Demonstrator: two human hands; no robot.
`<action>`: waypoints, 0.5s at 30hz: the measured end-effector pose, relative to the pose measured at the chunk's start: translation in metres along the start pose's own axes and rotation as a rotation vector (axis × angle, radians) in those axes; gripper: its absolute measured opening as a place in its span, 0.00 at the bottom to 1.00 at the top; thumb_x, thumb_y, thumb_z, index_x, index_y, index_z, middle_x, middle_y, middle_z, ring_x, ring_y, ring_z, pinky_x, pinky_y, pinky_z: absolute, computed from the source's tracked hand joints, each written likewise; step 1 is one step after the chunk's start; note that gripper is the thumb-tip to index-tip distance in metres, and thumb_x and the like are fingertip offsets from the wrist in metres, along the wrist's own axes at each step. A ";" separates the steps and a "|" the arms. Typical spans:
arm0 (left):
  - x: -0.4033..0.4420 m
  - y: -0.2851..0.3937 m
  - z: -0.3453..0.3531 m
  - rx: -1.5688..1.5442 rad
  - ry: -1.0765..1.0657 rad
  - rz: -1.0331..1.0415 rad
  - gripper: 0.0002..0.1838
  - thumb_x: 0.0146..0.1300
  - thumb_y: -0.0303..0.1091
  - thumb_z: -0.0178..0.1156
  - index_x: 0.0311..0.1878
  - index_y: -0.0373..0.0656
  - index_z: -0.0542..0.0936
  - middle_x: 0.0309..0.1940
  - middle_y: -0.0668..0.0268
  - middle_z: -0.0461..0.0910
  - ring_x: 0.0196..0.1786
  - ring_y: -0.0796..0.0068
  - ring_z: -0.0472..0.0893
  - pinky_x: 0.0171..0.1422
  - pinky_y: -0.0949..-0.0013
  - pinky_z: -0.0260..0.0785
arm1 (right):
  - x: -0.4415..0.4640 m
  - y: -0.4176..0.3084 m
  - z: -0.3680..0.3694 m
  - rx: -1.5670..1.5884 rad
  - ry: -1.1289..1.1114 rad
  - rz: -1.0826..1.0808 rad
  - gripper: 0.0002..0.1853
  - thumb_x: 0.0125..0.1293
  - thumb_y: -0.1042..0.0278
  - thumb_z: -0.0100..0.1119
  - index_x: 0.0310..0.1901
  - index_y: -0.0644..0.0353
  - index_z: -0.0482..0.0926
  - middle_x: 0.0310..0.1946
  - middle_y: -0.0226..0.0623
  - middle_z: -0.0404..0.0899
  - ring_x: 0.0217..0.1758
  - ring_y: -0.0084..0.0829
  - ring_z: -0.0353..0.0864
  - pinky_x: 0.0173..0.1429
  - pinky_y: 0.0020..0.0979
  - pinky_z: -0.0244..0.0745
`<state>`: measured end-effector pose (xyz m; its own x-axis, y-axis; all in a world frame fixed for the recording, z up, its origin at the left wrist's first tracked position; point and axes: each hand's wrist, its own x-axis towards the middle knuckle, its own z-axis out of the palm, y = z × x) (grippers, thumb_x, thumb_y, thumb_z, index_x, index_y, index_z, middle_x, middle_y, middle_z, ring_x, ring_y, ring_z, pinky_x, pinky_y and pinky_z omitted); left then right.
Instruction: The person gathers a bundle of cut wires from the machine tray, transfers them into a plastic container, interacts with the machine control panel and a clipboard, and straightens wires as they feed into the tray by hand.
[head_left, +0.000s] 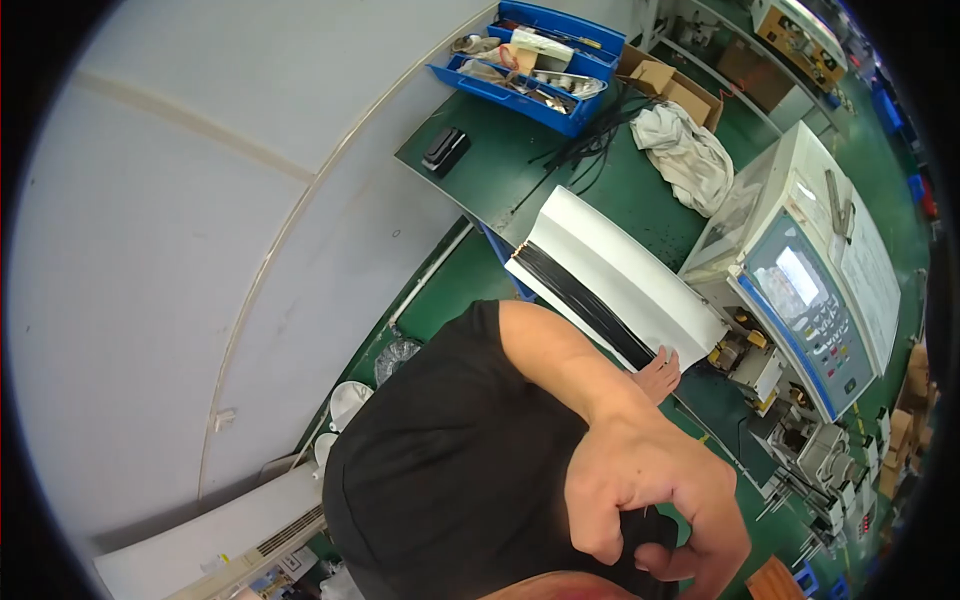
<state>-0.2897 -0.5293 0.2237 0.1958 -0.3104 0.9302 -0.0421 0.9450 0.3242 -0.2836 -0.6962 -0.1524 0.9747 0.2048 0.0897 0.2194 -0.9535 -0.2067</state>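
Note:
My left hand is raised close to the camera, with its fingers curled but apart and nothing visible between them. Its forearm crosses in front of my right arm, which is mostly hidden. Farther off, my right hand rests with spread fingers at the near end of a white trough. Along this trough lies a bundle of black wires with copper-coloured ends at the far tip. The fingers are beside or touching the bundle's end; I cannot tell which.
A machine with a control panel stands right of the trough. On the green table are an open blue toolbox, loose black cables, a pale cloth and a small black device. A cardboard box sits behind. A wall rises at left.

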 end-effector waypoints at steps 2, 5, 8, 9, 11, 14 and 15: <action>-0.002 -0.003 -0.004 0.074 -0.020 -0.023 0.22 0.59 0.35 0.59 0.54 0.31 0.79 0.34 0.61 0.77 0.31 0.64 0.77 0.34 0.64 0.68 | 0.000 0.001 0.000 -0.004 -0.043 0.007 0.41 0.45 0.65 0.73 0.65 0.59 0.69 0.68 0.52 0.65 0.71 0.55 0.64 0.76 0.54 0.56; -0.010 0.000 -0.009 0.208 -0.047 -0.067 0.20 0.61 0.38 0.62 0.51 0.34 0.80 0.32 0.63 0.78 0.33 0.63 0.78 0.36 0.62 0.69 | 0.000 0.002 -0.001 0.008 -0.106 -0.003 0.39 0.46 0.64 0.72 0.64 0.60 0.71 0.68 0.53 0.66 0.70 0.55 0.65 0.74 0.53 0.58; -0.023 -0.004 -0.026 0.310 -0.084 -0.226 0.20 0.58 0.40 0.67 0.50 0.37 0.81 0.32 0.62 0.79 0.34 0.59 0.80 0.39 0.60 0.71 | 0.002 0.000 0.001 -0.030 -0.099 0.038 0.37 0.47 0.64 0.71 0.63 0.60 0.73 0.67 0.54 0.67 0.69 0.56 0.66 0.71 0.51 0.61; -0.039 -0.003 -0.036 0.340 -0.084 -0.367 0.22 0.55 0.39 0.70 0.50 0.38 0.81 0.33 0.60 0.79 0.35 0.57 0.81 0.41 0.60 0.74 | -0.001 -0.012 -0.008 -0.005 -0.099 0.097 0.35 0.50 0.62 0.69 0.63 0.61 0.74 0.65 0.54 0.68 0.67 0.56 0.67 0.70 0.52 0.62; -0.085 0.001 -0.061 0.531 0.106 -0.705 0.24 0.60 0.45 0.70 0.50 0.35 0.80 0.43 0.55 0.83 0.44 0.54 0.83 0.48 0.58 0.75 | -0.006 0.036 0.068 -0.152 0.051 -0.051 0.33 0.55 0.56 0.65 0.62 0.61 0.74 0.59 0.55 0.72 0.62 0.56 0.70 0.66 0.53 0.65; -0.209 -0.004 -0.093 1.351 0.443 -1.171 0.23 0.55 0.37 0.71 0.54 0.40 0.81 0.49 0.53 0.83 0.52 0.50 0.82 0.59 0.54 0.74 | -0.001 0.004 -0.012 0.085 0.026 -0.055 0.36 0.45 0.62 0.70 0.59 0.62 0.74 0.55 0.52 0.71 0.59 0.57 0.69 0.64 0.51 0.64; -0.248 0.001 -0.095 1.683 0.457 -1.329 0.24 0.54 0.36 0.72 0.54 0.41 0.81 0.55 0.51 0.81 0.59 0.47 0.78 0.64 0.50 0.71 | -0.002 0.005 -0.011 0.125 0.064 -0.030 0.38 0.44 0.63 0.72 0.60 0.63 0.72 0.56 0.53 0.69 0.61 0.56 0.68 0.66 0.53 0.62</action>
<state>-0.2448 -0.4414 -0.0225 0.9658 -0.2422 0.0923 -0.2480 -0.7605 0.6001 -0.2846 -0.7033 -0.1426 0.9637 0.2145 0.1590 0.2561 -0.9112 -0.3228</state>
